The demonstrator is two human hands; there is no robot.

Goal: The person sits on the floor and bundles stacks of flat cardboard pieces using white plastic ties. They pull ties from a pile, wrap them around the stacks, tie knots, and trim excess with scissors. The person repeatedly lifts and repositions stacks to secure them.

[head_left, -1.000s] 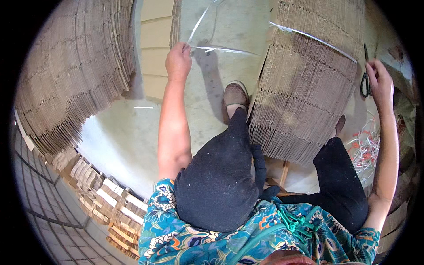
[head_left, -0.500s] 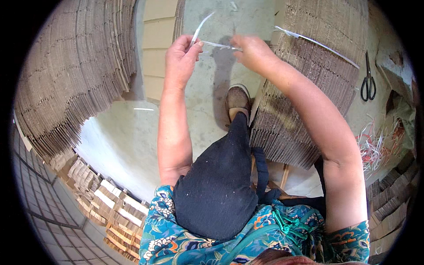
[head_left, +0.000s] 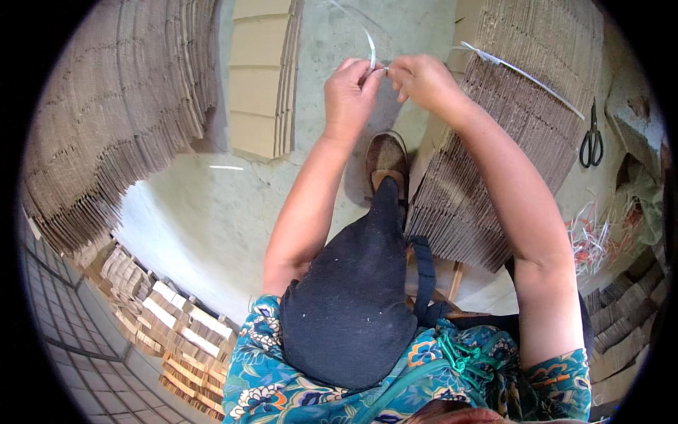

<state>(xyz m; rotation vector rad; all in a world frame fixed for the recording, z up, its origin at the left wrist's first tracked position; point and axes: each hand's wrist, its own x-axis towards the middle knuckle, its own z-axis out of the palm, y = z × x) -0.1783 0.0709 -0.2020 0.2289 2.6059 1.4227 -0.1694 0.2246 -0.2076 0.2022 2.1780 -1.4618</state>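
A thin white plastic strap [head_left: 371,46] runs up from my left hand [head_left: 352,88], whose thumb and fingers pinch it. Close beside it, my right hand [head_left: 424,80] has its fingers curled at the same strap; a short white piece shows between the two hands. Both are held above the floor, ahead of my shoe [head_left: 386,160]. Right of them lies a long row of folded corrugated cardboard [head_left: 473,152], with another white strap [head_left: 530,79] tied across it. My right fingertips are partly hidden.
A small stack of flat cardboard [head_left: 260,81] lies ahead on the left. Tall cardboard stacks [head_left: 120,106] fill the far left. Black scissors [head_left: 592,145] and a tangle of strap scraps [head_left: 597,237] lie on the floor at the right.
My left hand has moved right, close to my right hand, and the stretch of strap between them has become short. My right hand has shifted slightly right.
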